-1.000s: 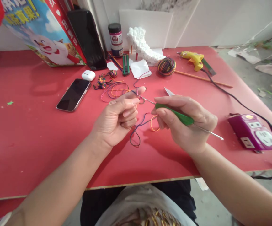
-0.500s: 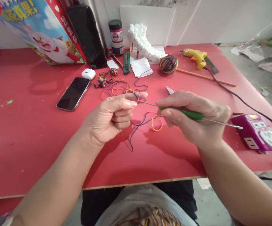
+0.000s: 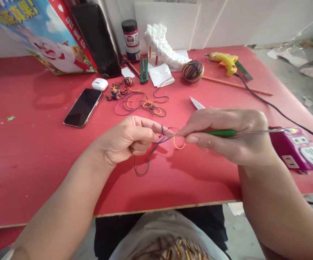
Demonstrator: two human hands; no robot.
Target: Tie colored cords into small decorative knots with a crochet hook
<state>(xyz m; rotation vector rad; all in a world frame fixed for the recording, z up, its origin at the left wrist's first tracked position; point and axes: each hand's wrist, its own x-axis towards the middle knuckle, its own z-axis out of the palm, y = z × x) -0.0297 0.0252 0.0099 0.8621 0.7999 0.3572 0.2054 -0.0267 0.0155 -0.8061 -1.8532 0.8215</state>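
My right hand is closed round the green grip of a crochet hook, a thin metal tool with a shaft at both ends. Its left tip meets the multicoloured yarn at my left hand. That hand pinches the yarn between thumb and fingers, its index finger stretched out with a dark strand looped over it. A yarn loop hangs below the left hand, and a yellow loop dangles near the right fingertips. Loose yarn trails on the table behind, towards a yarn ball. Whatever lies inside the left pinch is mostly hidden.
On the red table lie a phone, a white earbud case, a pointed metal blade and a yellow glue gun. A purple power socket sits at right. A white folded-paper model stands at the back.
My left index finger has tipped down and to the right, with the dark strand looped over it. The hook has turned closer to level, and the yarn loop below has widened.
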